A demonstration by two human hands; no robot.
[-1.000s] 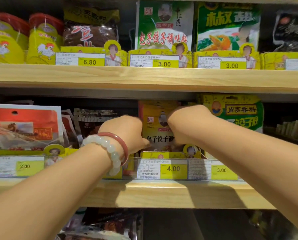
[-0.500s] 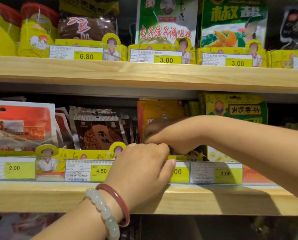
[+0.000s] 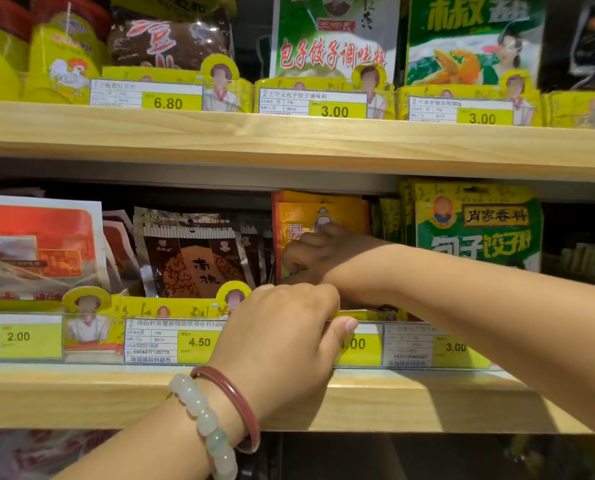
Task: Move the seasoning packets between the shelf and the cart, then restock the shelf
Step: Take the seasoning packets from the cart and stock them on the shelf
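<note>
A stack of yellow-orange seasoning packets (image 3: 337, 213) stands upright on the middle shelf (image 3: 81, 400). My right hand (image 3: 318, 254) reaches in from the right, its fingers curled round the lower front of that stack. In front of and below it, my left hand (image 3: 282, 337), with two bracelets at the wrist, grips the clear price rail (image 3: 427, 344); its fingers hook over the top and the thumb presses the 4.00 tag. The packets' lower half is hidden behind both hands. No cart is in view.
Dark brown packets (image 3: 192, 261) stand left of the yellow stack and green-yellow packets (image 3: 476, 230) to its right. Red-and-white packets (image 3: 36, 244) fill the far left. The upper shelf (image 3: 289, 140) hangs close above, loaded with tubs and packets.
My left hand dropped from beside the yellow packets down onto the price rail. My right hand stayed at the yellow stack, now sunk lower. The view moved closer to the shelf.
</note>
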